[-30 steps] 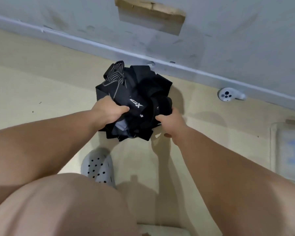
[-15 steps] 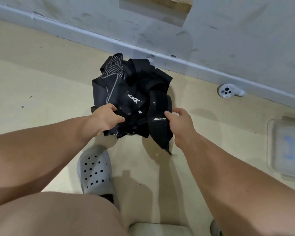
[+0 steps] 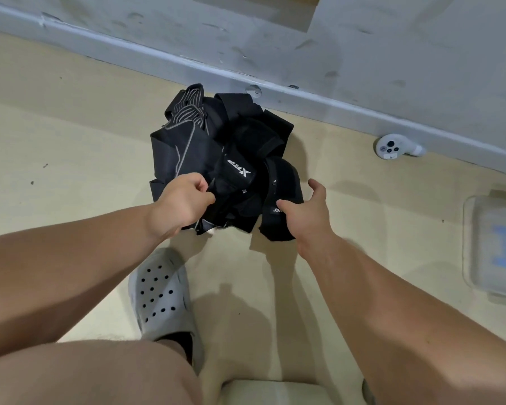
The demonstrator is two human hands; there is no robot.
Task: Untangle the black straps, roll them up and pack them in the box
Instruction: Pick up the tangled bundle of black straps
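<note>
A tangled heap of black straps lies on the beige floor close to the wall; one strap bears white lettering and another grey stripes. My left hand pinches a fold at the heap's near left side, fingers curled into the fabric. At the near right side, my right hand has its fingers spread, and its thumb touches a wide strap with a small white label. A clear plastic box with blue marks inside stands on the floor at the far right.
A grey wall with a raised baseboard runs right behind the heap. A white hand controller lies by the baseboard to the right. My grey perforated clog and bare knee are below the hands. A pale object sits at the bottom edge.
My right hand has let go of the wide strap and opened its fingers. The heap has settled lower on the floor. My left hand keeps its hold.
</note>
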